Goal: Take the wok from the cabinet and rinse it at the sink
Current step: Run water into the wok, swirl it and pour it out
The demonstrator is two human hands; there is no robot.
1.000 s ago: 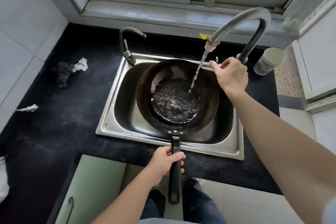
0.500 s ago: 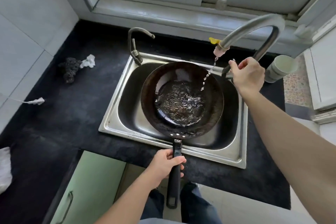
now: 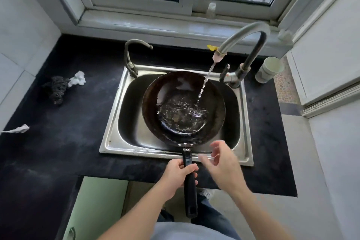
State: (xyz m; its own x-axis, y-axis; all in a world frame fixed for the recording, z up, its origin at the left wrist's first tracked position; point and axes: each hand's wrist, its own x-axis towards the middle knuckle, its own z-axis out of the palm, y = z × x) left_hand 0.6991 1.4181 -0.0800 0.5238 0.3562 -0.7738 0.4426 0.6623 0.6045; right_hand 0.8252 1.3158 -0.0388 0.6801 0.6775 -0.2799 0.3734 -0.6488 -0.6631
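Note:
A dark round wok (image 3: 214, 103) sits in the steel sink (image 3: 115, 122), with a shallow pool of water in its bottom. Its long black handle (image 3: 190, 191) sticks out over the counter's front edge toward me. My left hand (image 3: 178, 175) is closed around that handle near the wok. My right hand (image 3: 222, 163) hovers just right of the handle, fingers spread, holding nothing. The tall curved tap (image 3: 243, 35) at the sink's back right runs a thin stream of water into the wok.
A smaller tap (image 3: 132, 54) stands at the sink's back left. A dark scouring pad (image 3: 56, 88) and white scraps lie on the black counter (image 3: 58, 142) to the left. A pale cup (image 3: 269, 69) stands right of the tall tap. A green cabinet door (image 3: 97, 210) is below.
My right hand left the tap lever and came down to beside the wok handle. The water went from a steady stream to drops and is a stream again. More water lies in the wok.

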